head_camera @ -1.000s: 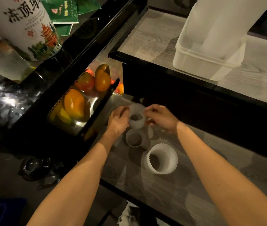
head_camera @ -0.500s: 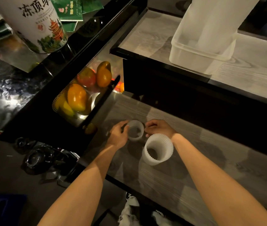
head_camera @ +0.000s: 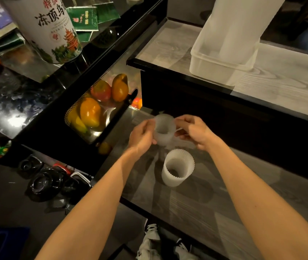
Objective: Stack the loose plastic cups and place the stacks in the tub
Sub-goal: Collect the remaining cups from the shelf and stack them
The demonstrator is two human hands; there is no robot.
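cups (head_camera: 164, 130) of frosted ribbed plastic pinched between your left hand (head_camera: 142, 136) and right hand (head_camera: 196, 132), above wood-grain shelf (head_camera: 215, 207), fluted taller stack (head_camera: 177, 169) standing below, translucent rectangular tub (head_camera: 222, 66) up on counter

home: tea tin (head_camera: 51, 29), fruit (head_camera: 90, 114)

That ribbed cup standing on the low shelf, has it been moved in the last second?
Cannot tell for sure. The ribbed cup appears lower in the picture, but the fruit basket shifts too, so the camera moved; against the shelf's front edge it seems to stand where it did.
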